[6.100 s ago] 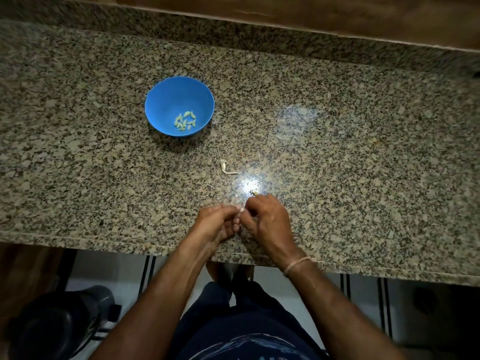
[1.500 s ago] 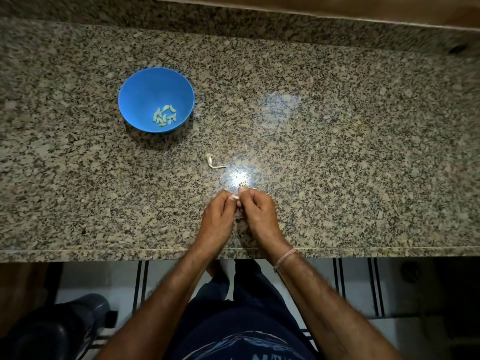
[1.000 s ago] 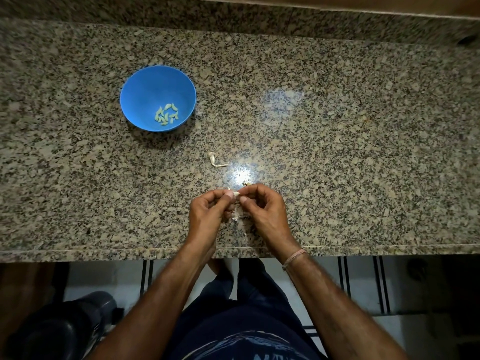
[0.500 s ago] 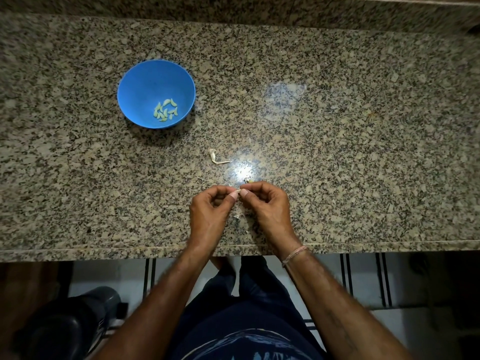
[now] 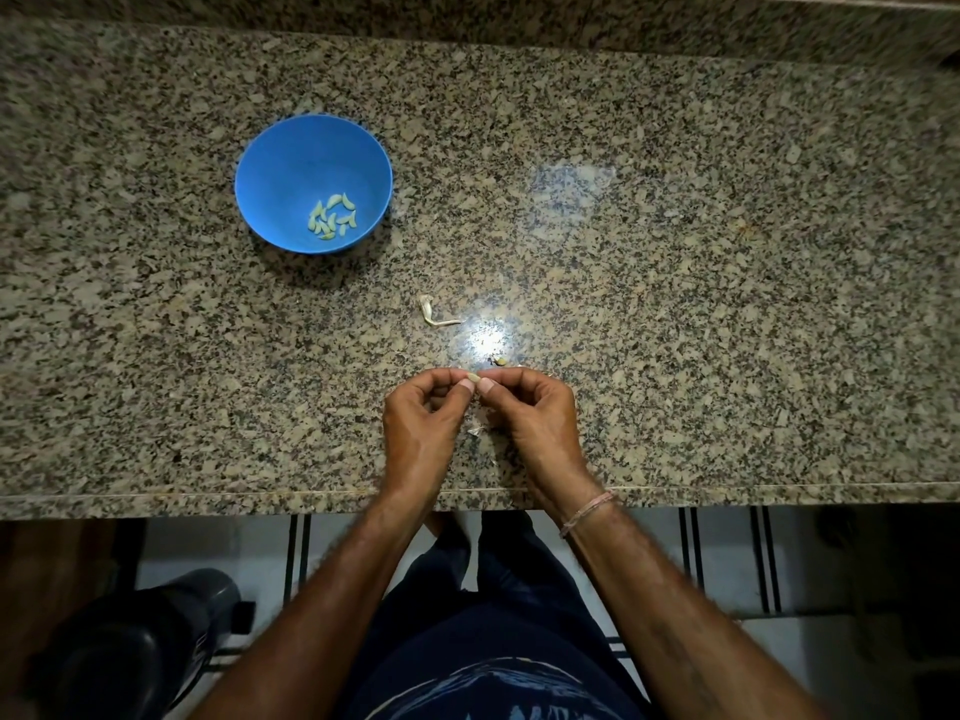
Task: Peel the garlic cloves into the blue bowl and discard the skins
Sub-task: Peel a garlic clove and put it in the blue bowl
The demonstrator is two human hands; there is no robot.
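A blue bowl (image 5: 280, 163) stands on the granite counter at the left, with several peeled garlic cloves (image 5: 332, 215) in its bottom. Near the counter's front edge my left hand (image 5: 421, 428) and my right hand (image 5: 535, 418) meet fingertip to fingertip. Together they pinch a small garlic clove (image 5: 472, 377) between thumbs and forefingers. A scrap of pale skin (image 5: 477, 429) hangs or lies just below the fingers. A curled garlic skin (image 5: 432, 312) lies on the counter beyond my hands. A tiny garlic bit (image 5: 501, 361) sits just past my right fingers.
The speckled granite counter (image 5: 727, 304) runs wide to the right and ends in a raised back ledge. Its front edge (image 5: 208, 498) lies just under my wrists. A dark bin-like object (image 5: 130, 646) stands on the floor at lower left.
My hands stay together on the clove and have shifted only slightly over the last second. The bowl and the curled skin have not moved on the counter.
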